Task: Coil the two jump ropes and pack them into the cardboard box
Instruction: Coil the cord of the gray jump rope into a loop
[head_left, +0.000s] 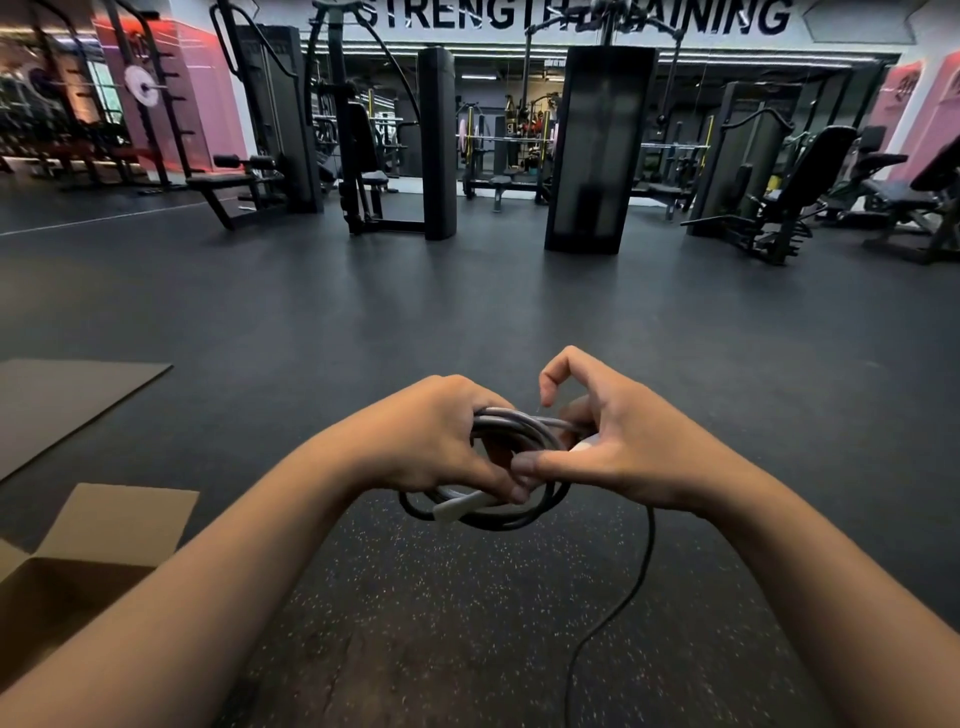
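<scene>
**Grey rope, bundled between two hands**

Grey cord is sitting in several loops between the person's hands, held up above the floor. The left hand (431, 441) is curling its fingers round the far side of the coiled jump rope (511, 431), its thumb lying across the near loops. The right hand (608, 441) is pinching the same coil from the other side, thumb pressing in low against the left thumb, while its forefinger is arching up and bent over, clear of the cord. A white handle (460, 506) is poking out beneath the left thumb, slanting down to the left, and a second white piece is showing just under the right palm. The hands are hiding much of the bundle, so I cannot tell how the loops are crossing inside.

A loose tail of dark cord (631, 597) is hanging from the coil and trailing down onto the speckled rubber floor (441, 597).

The cardboard box (67, 582) is standing open at the lower left, flaps up, partly behind the left forearm and well apart from the rope. A flat brown mat (62, 400) is lying beyond it. Black weight machines (436, 140) are lining the far side of the gym.
</scene>
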